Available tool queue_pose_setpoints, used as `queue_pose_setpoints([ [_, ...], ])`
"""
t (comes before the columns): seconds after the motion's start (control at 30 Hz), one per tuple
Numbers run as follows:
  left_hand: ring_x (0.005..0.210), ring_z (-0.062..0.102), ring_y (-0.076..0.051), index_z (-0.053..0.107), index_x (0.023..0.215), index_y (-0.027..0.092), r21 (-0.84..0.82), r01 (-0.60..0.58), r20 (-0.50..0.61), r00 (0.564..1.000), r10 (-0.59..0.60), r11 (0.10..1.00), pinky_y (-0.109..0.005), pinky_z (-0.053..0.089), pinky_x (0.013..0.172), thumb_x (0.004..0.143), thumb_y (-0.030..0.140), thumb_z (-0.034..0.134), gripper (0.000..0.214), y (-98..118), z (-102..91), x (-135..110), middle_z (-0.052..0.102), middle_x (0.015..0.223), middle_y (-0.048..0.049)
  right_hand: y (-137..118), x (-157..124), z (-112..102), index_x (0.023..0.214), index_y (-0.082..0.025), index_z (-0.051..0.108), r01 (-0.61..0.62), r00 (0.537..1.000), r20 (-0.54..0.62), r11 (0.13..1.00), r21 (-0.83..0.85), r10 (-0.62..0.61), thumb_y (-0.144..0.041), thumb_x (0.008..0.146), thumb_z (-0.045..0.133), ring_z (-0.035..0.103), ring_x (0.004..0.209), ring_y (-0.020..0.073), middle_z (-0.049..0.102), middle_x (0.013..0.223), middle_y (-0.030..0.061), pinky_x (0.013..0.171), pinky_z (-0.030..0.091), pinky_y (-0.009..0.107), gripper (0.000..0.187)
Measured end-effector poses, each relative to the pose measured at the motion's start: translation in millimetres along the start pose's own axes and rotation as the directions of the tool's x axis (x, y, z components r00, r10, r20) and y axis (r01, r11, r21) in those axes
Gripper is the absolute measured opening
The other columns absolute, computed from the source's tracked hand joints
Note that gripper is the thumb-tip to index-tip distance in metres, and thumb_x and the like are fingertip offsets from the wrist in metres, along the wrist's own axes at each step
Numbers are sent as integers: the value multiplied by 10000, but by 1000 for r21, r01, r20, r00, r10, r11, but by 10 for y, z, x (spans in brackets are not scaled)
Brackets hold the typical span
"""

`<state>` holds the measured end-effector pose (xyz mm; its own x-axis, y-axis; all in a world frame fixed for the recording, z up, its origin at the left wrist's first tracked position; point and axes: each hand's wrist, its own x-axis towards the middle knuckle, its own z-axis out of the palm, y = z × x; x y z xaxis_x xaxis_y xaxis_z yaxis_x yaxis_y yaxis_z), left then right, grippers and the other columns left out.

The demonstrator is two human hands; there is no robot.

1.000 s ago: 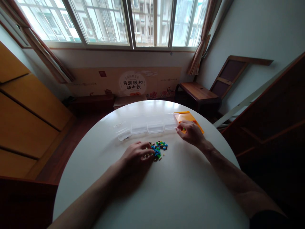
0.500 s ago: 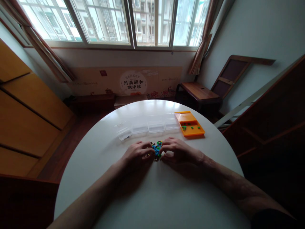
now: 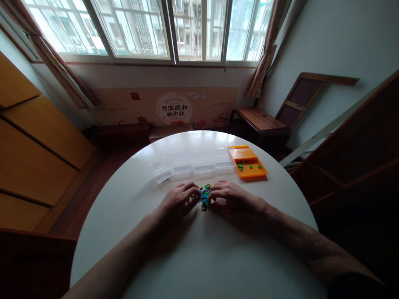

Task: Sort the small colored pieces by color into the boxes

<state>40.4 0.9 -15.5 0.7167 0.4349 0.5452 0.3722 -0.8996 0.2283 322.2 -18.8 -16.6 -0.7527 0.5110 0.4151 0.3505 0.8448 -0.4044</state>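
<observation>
Currently touching bricks on a round white tabletop, between left hand and right hand, with narrowly curled fingers; can't tell whether gripping any. Farther off: orange tray, clear boxes, wooden bench, barred window.

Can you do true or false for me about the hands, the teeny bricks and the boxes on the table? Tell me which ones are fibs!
1. The left hand and right hand are both at the pile of tiny toy bricks on the white table. True.
2. The orange tray has green pieces in it. True.
3. The right hand is inside the orange tray. False: it is at the brick pile.
4. The clear plastic trays are left of the orange tray. True.
5. The white table is square. False: its edge is curved.
</observation>
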Motion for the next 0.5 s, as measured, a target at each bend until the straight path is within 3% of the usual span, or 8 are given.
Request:
queue_pose_setpoints([
  [0.23, 797, 720, -153, 609, 1063, 213, -58, 12, -10, 1000, -12, 998, -297, 530, 798, 1113, 194, 560, 72, -1, -31, 7, 778, 1017, -37, 20, -16, 31, 1131, -265, 719, 0, 1000, -23, 999, 50, 1, -170, 979, 741, 746, 992, 179, 793, 1163, 23, 981, 562, 346, 180],
  [0.5, 697, 696, -129, 623, 1072, 216, -43, -1, -58, 998, -2, 999, -299, 524, 800, 1098, 223, 608, 30, -63, 0, -32, 800, 959, -8, 9, -29, 19, 1149, -266, 717, -6, 1000, -24, 997, 78, 8, -154, 974, 749, 747, 1037, 190, 783, 1198, 29, 989, 580, 360, 210],
])
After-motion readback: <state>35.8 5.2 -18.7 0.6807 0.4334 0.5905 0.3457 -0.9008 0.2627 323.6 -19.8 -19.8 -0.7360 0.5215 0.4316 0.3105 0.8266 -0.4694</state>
